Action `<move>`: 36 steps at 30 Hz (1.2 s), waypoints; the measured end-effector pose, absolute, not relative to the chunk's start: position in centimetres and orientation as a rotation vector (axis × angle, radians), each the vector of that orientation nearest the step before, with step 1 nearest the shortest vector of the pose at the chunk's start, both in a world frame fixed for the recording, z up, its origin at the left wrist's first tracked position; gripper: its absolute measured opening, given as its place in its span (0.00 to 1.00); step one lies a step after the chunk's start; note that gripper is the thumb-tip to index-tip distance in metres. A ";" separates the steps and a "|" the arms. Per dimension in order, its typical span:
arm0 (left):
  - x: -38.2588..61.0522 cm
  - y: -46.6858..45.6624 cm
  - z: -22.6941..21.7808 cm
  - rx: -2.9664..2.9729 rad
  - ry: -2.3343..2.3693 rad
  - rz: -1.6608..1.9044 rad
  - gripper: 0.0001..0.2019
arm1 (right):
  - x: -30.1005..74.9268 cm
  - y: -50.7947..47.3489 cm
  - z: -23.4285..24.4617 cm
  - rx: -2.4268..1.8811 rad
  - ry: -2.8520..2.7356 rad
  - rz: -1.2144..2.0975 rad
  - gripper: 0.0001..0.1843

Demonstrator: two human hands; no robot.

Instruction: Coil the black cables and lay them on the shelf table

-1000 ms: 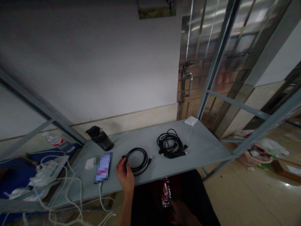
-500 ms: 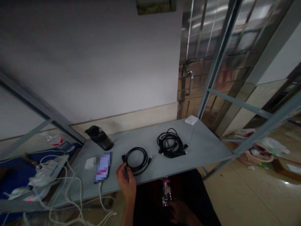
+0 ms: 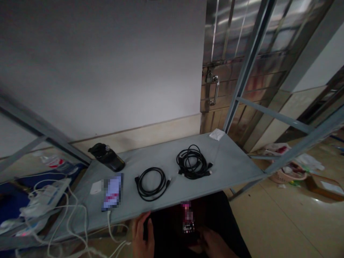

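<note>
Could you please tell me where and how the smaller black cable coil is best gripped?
Probably by the near-left part of the smaller coil, coming from the front edge of the table, near the left hand: the coil lies flat, and its open middle leaves room to reach inside.

A grey table [image 3: 231, 161] is seen, with a dark bottle [image 3: 111, 160] placed at the back left. In front, a lit phone [image 3: 113, 193] is laid beside a white paper [image 3: 96, 187]. A black cable [image 3: 163, 179] is coiled near the front edge; rightward, a cable bundle [image 3: 194, 175] is placed, and a white tissue [image 3: 216, 134] is set at the far right corner.
</note>
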State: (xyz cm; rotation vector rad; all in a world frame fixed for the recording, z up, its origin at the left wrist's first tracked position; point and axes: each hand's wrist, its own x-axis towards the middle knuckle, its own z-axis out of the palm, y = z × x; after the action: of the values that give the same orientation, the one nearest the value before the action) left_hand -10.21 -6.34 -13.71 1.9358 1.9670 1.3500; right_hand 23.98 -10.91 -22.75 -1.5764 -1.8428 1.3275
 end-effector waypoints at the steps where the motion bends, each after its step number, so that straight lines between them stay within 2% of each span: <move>1: -10.4 -6.9 -13.8 1.940 1.946 1.304 0.17 | 24.4 -11.0 -22.6 -1.572 -1.847 1.340 0.28; 6: -10.9 -7.3 -13.2 1.996 1.886 1.222 0.13 | 26.0 -9.8 -19.4 -1.650 -1.741 1.282 0.26; 11: -10.6 -2.9 -10.7 2.084 1.869 1.284 0.15 | 26.4 -5.5 -10.0 -1.360 -1.764 1.135 0.20; 13: -10.3 -0.4 -9.8 2.134 1.830 1.233 0.15 | 26.4 -3.3 -7.1 -1.294 -1.752 0.935 0.17; 15: -9.7 2.0 -9.2 2.167 1.791 1.201 0.15 | 26.2 -0.9 -5.6 -1.278 -1.756 0.683 0.18; 20: -8.5 5.3 -9.0 2.216 1.799 1.205 0.11 | 25.6 6.1 -6.5 -1.345 -1.947 0.263 0.40; 22: -8.1 5.4 -9.1 2.232 1.848 1.178 0.11 | 25.3 8.4 -7.6 -1.362 -2.027 0.205 0.42; 28: -7.7 4.8 -8.8 2.266 1.902 1.068 0.14 | 24.6 12.0 -9.1 -1.359 -2.132 0.237 0.14; 30: -7.6 4.9 -8.8 2.274 1.920 1.054 0.14 | 24.5 12.5 -8.7 -1.351 -2.152 0.278 0.12; 36: -7.5 5.0 -9.1 2.278 1.946 1.045 0.15 | 24.4 14.0 -6.5 -1.368 -1.935 0.492 0.17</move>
State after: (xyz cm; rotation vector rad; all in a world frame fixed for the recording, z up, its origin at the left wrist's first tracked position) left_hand -7.49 4.99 -9.05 2.2779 1.9458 1.0451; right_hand 24.41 14.04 -6.49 -1.3679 -1.9353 0.4922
